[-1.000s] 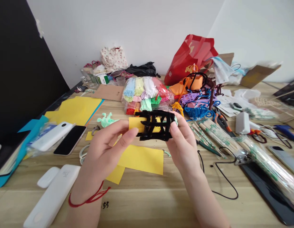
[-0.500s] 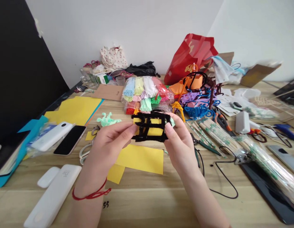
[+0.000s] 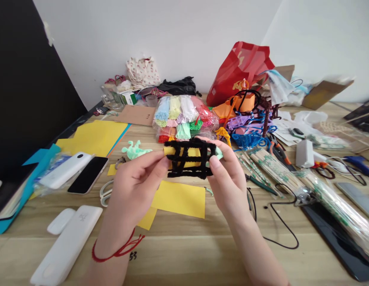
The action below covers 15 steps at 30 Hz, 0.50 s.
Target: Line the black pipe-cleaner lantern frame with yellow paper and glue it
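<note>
Above the middle of the table (image 3: pixel 187 256), a fuzzy black lattice (image 3: pixel 203 155) is held up, its bars already joined into a frame and a piece of yellow paper (image 3: pixel 194 152) showing through the gaps. The left hand (image 3: pixel 133 182) pinches the left end, where paper peeks out; the right hand (image 3: pixel 228 178) pinches the other, thumb in front. Whether the paper is fastened cannot be told. Below, another yellow sheet (image 3: pixel 182 200) lies flat, not worked in.
</note>
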{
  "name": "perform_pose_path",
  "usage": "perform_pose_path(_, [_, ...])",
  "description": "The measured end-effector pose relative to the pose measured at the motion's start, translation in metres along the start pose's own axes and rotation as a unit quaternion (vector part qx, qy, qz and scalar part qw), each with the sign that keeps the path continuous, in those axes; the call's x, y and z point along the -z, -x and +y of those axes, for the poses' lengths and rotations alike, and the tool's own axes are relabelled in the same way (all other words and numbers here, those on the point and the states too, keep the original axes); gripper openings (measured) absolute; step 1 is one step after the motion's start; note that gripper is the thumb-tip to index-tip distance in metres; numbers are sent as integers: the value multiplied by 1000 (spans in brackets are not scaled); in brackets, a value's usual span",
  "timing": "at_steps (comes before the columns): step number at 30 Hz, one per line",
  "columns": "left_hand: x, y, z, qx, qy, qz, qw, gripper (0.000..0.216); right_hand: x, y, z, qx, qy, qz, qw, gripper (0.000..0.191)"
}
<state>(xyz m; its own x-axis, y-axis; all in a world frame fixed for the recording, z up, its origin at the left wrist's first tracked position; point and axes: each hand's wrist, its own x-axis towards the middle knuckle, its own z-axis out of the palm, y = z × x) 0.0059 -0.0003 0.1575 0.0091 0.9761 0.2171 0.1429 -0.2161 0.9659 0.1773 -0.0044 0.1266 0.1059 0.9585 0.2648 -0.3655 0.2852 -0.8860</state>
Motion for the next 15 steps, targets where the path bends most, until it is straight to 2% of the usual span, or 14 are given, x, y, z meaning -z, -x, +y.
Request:
perform_pose_path(3, [2, -5, -1, 50, 93, -71, 992, 13, -1, 0, 0, 4, -10, -13, 1000, 23])
perform_pose_path(6, [5, -10, -3, 93, 133, -117, 980, 15, -1, 0, 2, 7, -14, -16, 1000, 23])
perform_pose_path(10, [7, -11, -5, 120, 135, -132, 975, 20, -2, 0, 2, 6, -16, -13, 1000, 24])
perform_pose_path(15, [4, -10, -6, 117, 150, -116, 975, 17, -2, 0, -10, -25, 21, -16, 999, 28])
